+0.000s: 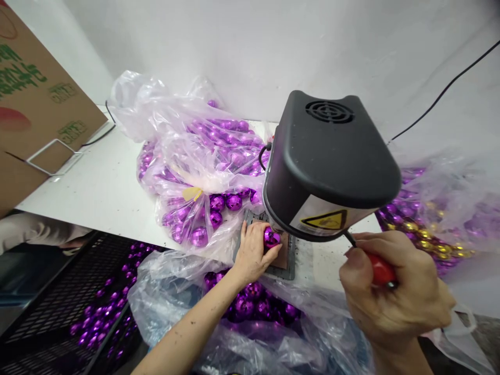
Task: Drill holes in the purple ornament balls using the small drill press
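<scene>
My left hand [253,251] has its fingers closed around a shiny purple faceted ball [272,237]. It holds the ball over the flat plate [288,272] at the base of a black press machine [336,151]. The machine's head carries a yellow warning label [324,220] and hides part of the plate. To the right, my right hand [394,286] is wrapped round the red knob [380,271] of the machine's lever. Just below my left hand, more purple balls [253,304] lie in a clear plastic bag [167,291].
Another clear bag [172,140] of purple balls spreads over the white table [97,182]. A bag with purple and gold balls [433,237] sits at right. A cardboard box [47,99] stands left, above a black crate [42,297] with small purple balls. A cable [449,86] crosses the wall.
</scene>
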The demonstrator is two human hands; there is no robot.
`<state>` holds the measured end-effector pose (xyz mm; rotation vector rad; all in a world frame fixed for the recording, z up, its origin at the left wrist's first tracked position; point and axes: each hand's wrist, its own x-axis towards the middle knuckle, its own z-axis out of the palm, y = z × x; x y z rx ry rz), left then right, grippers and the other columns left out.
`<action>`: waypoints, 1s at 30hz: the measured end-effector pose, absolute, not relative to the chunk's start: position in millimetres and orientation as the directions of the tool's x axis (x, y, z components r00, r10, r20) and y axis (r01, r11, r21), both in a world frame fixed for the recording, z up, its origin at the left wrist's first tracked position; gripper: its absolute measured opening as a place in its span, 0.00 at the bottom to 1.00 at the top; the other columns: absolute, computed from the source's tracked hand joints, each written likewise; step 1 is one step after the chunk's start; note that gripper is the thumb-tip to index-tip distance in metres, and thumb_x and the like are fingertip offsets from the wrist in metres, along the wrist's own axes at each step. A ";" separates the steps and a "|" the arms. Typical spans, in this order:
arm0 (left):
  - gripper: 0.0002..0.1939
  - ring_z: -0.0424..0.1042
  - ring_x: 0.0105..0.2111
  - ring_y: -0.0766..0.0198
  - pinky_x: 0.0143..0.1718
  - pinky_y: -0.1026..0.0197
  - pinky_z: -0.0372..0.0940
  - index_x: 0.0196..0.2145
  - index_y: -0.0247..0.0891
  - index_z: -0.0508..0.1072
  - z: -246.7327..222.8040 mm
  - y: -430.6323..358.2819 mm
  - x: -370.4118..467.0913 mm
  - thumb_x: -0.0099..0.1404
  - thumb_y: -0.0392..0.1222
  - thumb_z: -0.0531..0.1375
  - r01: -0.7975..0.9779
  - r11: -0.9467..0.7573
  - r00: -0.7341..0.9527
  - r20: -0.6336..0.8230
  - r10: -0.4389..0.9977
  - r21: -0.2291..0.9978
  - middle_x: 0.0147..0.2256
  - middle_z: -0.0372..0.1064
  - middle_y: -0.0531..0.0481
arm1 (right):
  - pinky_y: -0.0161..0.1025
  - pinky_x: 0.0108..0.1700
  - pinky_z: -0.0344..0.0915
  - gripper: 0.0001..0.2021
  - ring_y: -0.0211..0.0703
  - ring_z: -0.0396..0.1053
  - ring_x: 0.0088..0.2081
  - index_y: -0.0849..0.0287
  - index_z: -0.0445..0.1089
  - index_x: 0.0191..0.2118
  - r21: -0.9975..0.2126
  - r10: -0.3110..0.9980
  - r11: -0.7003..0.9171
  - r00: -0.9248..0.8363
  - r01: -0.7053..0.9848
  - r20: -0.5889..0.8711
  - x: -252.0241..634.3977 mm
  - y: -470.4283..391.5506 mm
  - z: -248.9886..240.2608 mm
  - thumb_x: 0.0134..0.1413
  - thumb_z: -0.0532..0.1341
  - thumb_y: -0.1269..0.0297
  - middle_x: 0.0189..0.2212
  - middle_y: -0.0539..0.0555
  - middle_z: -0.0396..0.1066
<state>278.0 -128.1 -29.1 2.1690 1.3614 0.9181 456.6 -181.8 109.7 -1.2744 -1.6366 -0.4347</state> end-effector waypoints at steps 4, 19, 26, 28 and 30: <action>0.18 0.66 0.57 0.50 0.64 0.40 0.57 0.55 0.39 0.64 -27.9 -128.0 278.3 0.70 0.45 0.59 0.621 -0.428 0.303 0.302 0.904 0.657 0.54 0.69 0.40 | 0.38 0.37 0.67 0.08 0.37 0.70 0.35 0.62 0.69 0.40 -0.259 0.496 0.431 0.012 0.865 0.868 456.5 -179.7 106.4 0.53 0.64 0.72 0.33 0.53 0.70; 0.20 0.66 0.57 0.50 0.65 0.40 0.56 0.55 0.39 0.63 -28.7 -128.6 278.7 0.68 0.43 0.61 0.643 -0.422 0.304 0.292 0.907 0.639 0.53 0.69 0.41 | 0.38 0.34 0.66 0.07 0.41 0.71 0.37 0.56 0.68 0.43 -0.374 0.596 0.359 0.098 0.855 0.797 447.9 -194.0 65.2 0.58 0.59 0.66 0.35 0.53 0.71; 0.20 0.67 0.56 0.51 0.66 0.39 0.54 0.55 0.38 0.63 -26.0 -128.4 278.7 0.68 0.43 0.61 0.627 -0.425 0.310 0.292 0.905 0.653 0.52 0.70 0.41 | 0.40 0.37 0.68 0.03 0.42 0.71 0.38 0.57 0.69 0.37 -0.428 0.582 0.392 0.141 0.814 0.801 448.2 -192.3 53.0 0.56 0.60 0.67 0.30 0.52 0.69; 0.20 0.67 0.57 0.51 0.66 0.39 0.54 0.55 0.38 0.63 -26.1 -128.3 278.6 0.68 0.43 0.61 0.630 -0.425 0.311 0.289 0.905 0.651 0.52 0.70 0.41 | 0.41 0.38 0.69 0.03 0.43 0.71 0.38 0.57 0.70 0.36 -0.427 0.581 0.385 0.144 0.818 0.801 447.4 -189.4 47.3 0.56 0.59 0.67 0.29 0.52 0.68; 0.20 0.67 0.57 0.50 0.67 0.38 0.53 0.55 0.38 0.63 -26.8 -128.4 278.4 0.68 0.43 0.61 0.631 -0.428 0.313 0.292 0.904 0.647 0.53 0.69 0.40 | 0.41 0.38 0.70 0.03 0.43 0.71 0.39 0.57 0.70 0.36 -0.412 0.566 0.395 0.136 0.821 0.813 445.6 -184.4 38.1 0.55 0.59 0.68 0.31 0.52 0.69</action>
